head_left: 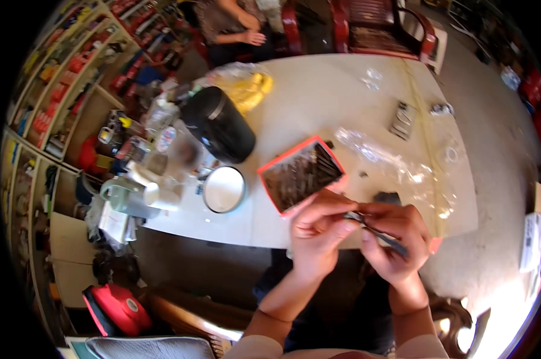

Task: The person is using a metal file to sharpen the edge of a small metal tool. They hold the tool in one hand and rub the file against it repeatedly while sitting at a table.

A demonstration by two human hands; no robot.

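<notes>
At the table's near edge, my two hands meet over a slim dark piece (391,242), its exact kind too small to make out. My right hand (402,236) is closed round it, and one end sticks out below the fingers. With thumb and forefinger, my left hand (318,233) pinches at the other end, where something small and shiny shows. Just beyond my left hand stands a red-rimmed open box (271,200) with many thin dark rod-like pieces (303,173) in it. A dark block (387,197) lies behind my right fingers, partly hidden.
Left of the box are a round white-topped container (224,189), a black cylinder (218,124) and a grey-green jug (127,197). Clear plastic wrap (384,154) and a small card (403,119) lie to the right. A person (237,27) sits across the table (324,78).
</notes>
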